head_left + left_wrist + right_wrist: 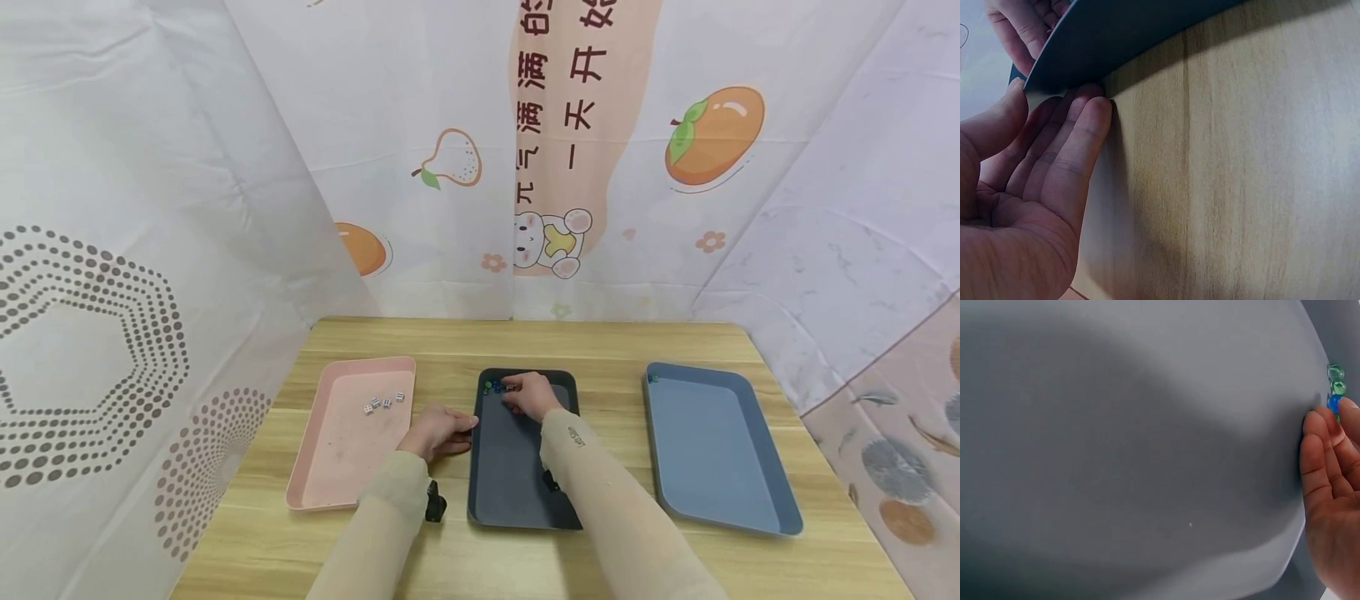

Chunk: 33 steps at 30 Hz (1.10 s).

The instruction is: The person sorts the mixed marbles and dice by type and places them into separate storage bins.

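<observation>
In the head view a dark grey tray (517,467) lies in the middle of the wooden table. My left hand (438,431) holds its left rim. The left wrist view shows the thumb of this hand (1035,175) at the rim and the fingers against the outer wall (1104,44). My right hand (531,396) reaches into the tray's far end, at several small green and blue marbles (492,387). In the right wrist view the thumb of that hand (1338,481) touches a blue marble (1335,402), beside green marbles (1335,372); its fingertips are partly hidden.
A pink tray (337,450) with several white dice (387,403) lies on the left. On the right is a blue tray (716,450) with a small green and blue item (653,378) in its far left corner. A printed cloth (450,275) hangs behind the table.
</observation>
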{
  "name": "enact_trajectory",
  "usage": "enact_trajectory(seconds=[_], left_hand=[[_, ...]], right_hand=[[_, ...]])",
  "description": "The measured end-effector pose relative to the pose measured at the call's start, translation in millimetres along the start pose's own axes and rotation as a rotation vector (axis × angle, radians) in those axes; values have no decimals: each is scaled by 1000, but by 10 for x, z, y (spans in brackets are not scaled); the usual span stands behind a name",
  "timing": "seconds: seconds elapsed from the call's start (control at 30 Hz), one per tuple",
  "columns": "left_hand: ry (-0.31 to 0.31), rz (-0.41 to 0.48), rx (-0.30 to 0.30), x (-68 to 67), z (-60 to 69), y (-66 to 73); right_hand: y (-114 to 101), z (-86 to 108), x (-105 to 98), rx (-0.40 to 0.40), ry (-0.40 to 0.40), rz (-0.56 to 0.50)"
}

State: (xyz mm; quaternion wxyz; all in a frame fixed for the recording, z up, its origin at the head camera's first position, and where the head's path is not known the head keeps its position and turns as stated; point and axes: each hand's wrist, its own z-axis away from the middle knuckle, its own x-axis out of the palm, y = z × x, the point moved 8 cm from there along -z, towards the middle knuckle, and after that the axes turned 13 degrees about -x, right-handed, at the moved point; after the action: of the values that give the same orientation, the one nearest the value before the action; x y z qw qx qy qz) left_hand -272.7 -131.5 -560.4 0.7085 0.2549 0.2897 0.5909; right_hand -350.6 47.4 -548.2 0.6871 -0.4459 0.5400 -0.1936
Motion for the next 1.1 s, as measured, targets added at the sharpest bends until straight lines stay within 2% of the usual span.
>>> enact_trajectory(seconds=[0.3,0.77,1.1], left_hand=[[-3,7,1,8,25,6],[-5,3,6,13,51,19],[-1,6,10,14,65,22]], right_hand=[[18,-45,32,-7,-37,7],[-87,-50,119,-35,-126,64],[-160,-35,171,-109,-137,167]])
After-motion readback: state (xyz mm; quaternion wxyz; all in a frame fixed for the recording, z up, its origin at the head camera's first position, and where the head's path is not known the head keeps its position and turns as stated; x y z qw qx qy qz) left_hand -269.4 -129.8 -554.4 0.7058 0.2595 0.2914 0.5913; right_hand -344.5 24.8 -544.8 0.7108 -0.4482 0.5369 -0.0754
